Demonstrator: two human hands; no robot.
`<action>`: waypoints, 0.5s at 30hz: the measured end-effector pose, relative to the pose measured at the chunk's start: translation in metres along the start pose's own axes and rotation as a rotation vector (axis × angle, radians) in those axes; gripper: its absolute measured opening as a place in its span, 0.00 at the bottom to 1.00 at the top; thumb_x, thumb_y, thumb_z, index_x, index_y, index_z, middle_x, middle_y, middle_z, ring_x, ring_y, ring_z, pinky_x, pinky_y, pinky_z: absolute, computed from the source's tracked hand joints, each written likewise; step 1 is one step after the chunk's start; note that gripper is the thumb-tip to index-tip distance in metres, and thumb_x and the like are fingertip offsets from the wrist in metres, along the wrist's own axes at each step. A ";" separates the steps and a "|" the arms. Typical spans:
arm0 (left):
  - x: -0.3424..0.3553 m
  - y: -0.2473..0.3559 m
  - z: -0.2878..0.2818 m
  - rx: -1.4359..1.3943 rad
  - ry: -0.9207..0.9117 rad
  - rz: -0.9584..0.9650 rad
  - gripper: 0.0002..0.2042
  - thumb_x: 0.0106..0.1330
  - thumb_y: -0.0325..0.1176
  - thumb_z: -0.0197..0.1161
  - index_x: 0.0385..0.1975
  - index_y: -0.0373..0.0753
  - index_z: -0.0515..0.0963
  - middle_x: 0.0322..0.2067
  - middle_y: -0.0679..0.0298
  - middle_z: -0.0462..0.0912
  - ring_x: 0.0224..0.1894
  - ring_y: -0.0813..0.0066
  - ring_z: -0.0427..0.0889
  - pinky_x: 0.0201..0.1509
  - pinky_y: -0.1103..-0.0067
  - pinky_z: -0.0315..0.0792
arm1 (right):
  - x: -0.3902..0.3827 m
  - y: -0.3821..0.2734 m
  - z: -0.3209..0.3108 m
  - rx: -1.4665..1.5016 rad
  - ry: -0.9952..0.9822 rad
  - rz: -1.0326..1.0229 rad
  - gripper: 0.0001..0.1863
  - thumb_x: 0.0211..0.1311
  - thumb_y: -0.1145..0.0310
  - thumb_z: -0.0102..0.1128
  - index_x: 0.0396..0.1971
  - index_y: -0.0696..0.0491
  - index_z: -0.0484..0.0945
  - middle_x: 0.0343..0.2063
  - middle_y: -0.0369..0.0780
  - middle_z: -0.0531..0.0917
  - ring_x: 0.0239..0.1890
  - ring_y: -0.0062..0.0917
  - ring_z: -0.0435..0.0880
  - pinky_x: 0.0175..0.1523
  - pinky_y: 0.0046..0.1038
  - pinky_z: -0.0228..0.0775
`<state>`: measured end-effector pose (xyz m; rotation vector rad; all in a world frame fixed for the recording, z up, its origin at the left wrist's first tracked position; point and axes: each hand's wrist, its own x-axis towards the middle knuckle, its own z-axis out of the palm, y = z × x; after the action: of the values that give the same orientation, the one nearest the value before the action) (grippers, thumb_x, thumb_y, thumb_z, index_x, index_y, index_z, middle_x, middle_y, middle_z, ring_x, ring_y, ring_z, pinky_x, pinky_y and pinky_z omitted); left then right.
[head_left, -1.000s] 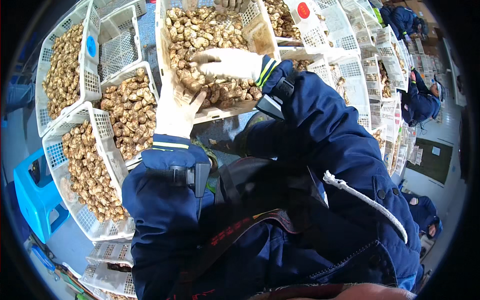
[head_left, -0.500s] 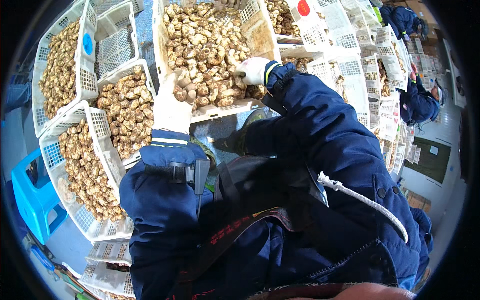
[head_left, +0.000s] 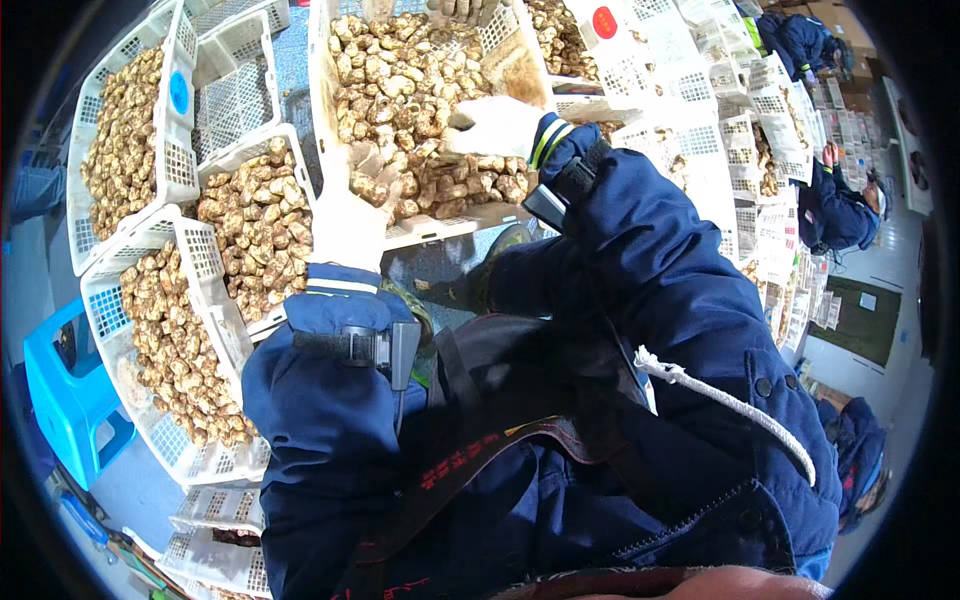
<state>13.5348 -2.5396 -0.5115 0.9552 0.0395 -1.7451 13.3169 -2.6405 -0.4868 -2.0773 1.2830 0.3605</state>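
Observation:
Both my hands, in white gloves with soiled fingers, are over a large white crate point(head_left: 533, 62) full of knobbly brown-and-cream tubers point(head_left: 405, 85). At the near left corner of the crate, my left hand point(head_left: 347, 205) is closed around a brown tuber point(head_left: 368, 190). My right hand point(head_left: 497, 127) lies palm down over the heap at the right, its fingers pointing left and curled against the tubers. Whatever sits under those fingers is hidden. Darker tubers fill the near edge, below my right hand.
Crates of tubers point(head_left: 124, 145) stand on the left, with an unfilled crate point(head_left: 232, 105) among them. A blue stool point(head_left: 75, 390) is at far left. Stacked crates point(head_left: 700, 135) line the right, where people point(head_left: 845, 208) work. Another gloved hand point(head_left: 458, 8) touches the large crate's far end.
My right hand has moved left and slightly away from me across the heap, uncovering tubers at the near right. My left hand stays at the crate's corner, its fingers shifted slightly.

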 end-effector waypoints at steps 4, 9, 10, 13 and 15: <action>-0.019 0.004 0.024 -0.064 0.013 0.084 0.15 0.67 0.44 0.53 0.46 0.43 0.71 0.40 0.60 0.76 0.43 0.68 0.76 0.40 0.78 0.74 | 0.020 -0.043 -0.004 0.261 0.100 -0.293 0.32 0.56 0.44 0.52 0.54 0.53 0.70 0.49 0.49 0.76 0.49 0.38 0.77 0.54 0.33 0.67; -0.013 0.020 0.029 -0.041 -0.092 0.136 0.11 0.69 0.40 0.50 0.37 0.38 0.70 0.30 0.65 0.72 0.30 0.77 0.71 0.28 0.84 0.65 | 0.085 -0.026 0.058 -0.071 0.269 -0.153 0.26 0.56 0.61 0.53 0.56 0.49 0.67 0.42 0.49 0.79 0.46 0.39 0.78 0.50 0.35 0.71; -0.011 0.019 0.032 0.055 -0.111 0.213 0.11 0.69 0.40 0.49 0.37 0.38 0.70 0.31 0.64 0.73 0.30 0.78 0.71 0.28 0.84 0.65 | 0.093 -0.011 0.082 -0.104 0.311 -0.125 0.25 0.54 0.63 0.54 0.54 0.49 0.70 0.42 0.48 0.79 0.46 0.39 0.78 0.51 0.35 0.71; -0.006 0.024 0.019 -0.135 0.051 0.262 0.15 0.69 0.43 0.47 0.41 0.36 0.69 0.34 0.61 0.75 0.34 0.72 0.76 0.33 0.80 0.72 | 0.092 -0.024 0.073 -0.142 0.190 -0.053 0.21 0.53 0.61 0.56 0.48 0.51 0.73 0.43 0.47 0.79 0.47 0.40 0.78 0.53 0.35 0.69; -0.005 0.025 0.015 -0.167 0.068 0.207 0.15 0.69 0.43 0.47 0.43 0.36 0.68 0.36 0.60 0.75 0.38 0.69 0.76 0.41 0.77 0.75 | 0.073 -0.020 0.054 -0.025 0.147 0.038 0.24 0.54 0.54 0.55 0.47 0.53 0.74 0.43 0.48 0.79 0.47 0.41 0.78 0.53 0.36 0.68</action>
<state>13.5468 -2.5527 -0.4884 0.8637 0.1244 -1.4949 13.3747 -2.6495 -0.5588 -2.1363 1.4116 0.2458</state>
